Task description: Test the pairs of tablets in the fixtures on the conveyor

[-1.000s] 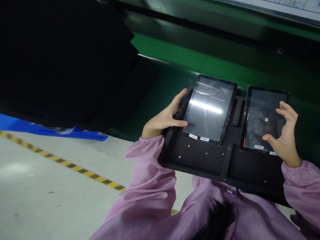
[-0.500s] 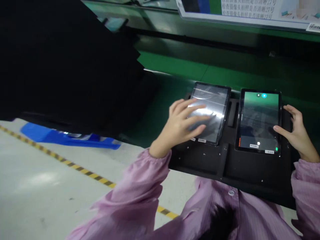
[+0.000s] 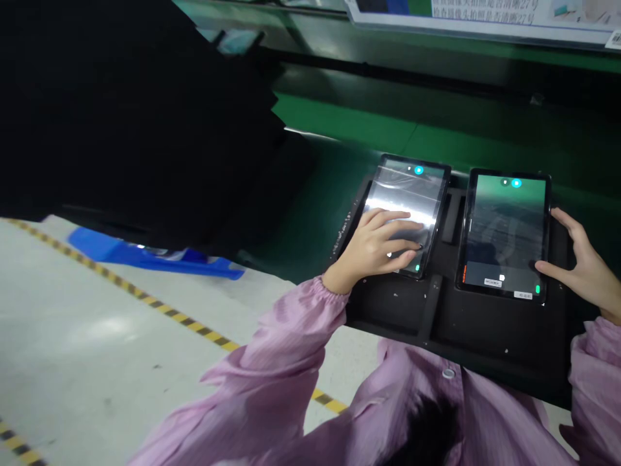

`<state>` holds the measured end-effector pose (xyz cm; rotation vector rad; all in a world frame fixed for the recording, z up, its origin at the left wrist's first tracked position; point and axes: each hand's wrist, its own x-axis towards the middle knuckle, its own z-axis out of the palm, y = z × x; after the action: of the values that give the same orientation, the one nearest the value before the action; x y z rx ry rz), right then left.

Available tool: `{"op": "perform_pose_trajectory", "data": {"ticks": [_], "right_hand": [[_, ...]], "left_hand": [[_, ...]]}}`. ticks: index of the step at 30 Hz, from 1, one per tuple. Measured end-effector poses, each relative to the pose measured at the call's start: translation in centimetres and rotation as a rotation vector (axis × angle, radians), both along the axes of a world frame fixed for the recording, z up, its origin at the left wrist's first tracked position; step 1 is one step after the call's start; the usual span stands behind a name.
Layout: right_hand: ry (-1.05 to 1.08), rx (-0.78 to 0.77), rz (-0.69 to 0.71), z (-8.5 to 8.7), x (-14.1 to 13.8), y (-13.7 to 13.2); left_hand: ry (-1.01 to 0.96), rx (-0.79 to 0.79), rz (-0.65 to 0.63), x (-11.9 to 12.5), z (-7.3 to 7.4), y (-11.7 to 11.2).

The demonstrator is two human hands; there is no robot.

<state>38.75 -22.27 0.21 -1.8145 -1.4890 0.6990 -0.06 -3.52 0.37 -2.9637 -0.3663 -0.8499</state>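
Note:
Two tablets lie side by side on a black tray (image 3: 388, 310). Over the lower part of the left tablet (image 3: 412, 194), my left hand (image 3: 378, 249) is spread with its fingers apart; whether a fingertip touches the glass I cannot tell. That screen is lit, with a blue icon at the top and glare across it. At the right edge of the right tablet (image 3: 507, 233) is my right hand (image 3: 572, 259), thumb on or just over the border and fingers stretched beside it. Its screen shows a dim picture with green at the top. Small white labels sit near its lower edge.
A large black cover (image 3: 136, 129) fills the upper left. Behind the tray runs a green work surface (image 3: 359, 126). A printed sign (image 3: 485, 19) hangs at the top right. Down on the floor are a blue object (image 3: 145, 255) and yellow-black tape (image 3: 160, 307).
The left tablet's screen has gone from dark to lit with icons. My left hand has moved right and down over it. My right hand stays at the right tablet's edge.

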Motion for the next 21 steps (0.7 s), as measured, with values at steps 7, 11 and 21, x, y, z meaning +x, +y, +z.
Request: {"op": "perform_pose_trajectory", "data": {"ticks": [7,11,21], "right_hand": [[0.003,0.024,0.034,0.5,0.1,-0.1],[0.004,0.018,0.059,0.7,0.3,-0.1],[-0.018,-0.019,-0.011,0.8,-0.4,0.1]], "left_hand": [[0.056,-0.074,-0.007,-0.1,-0.3,0.2],[0.038,-0.107,-0.02,-0.5,-0.5,0.5],[0.005,-0.045,0.168,-3.1,0.7,-0.3]]}}
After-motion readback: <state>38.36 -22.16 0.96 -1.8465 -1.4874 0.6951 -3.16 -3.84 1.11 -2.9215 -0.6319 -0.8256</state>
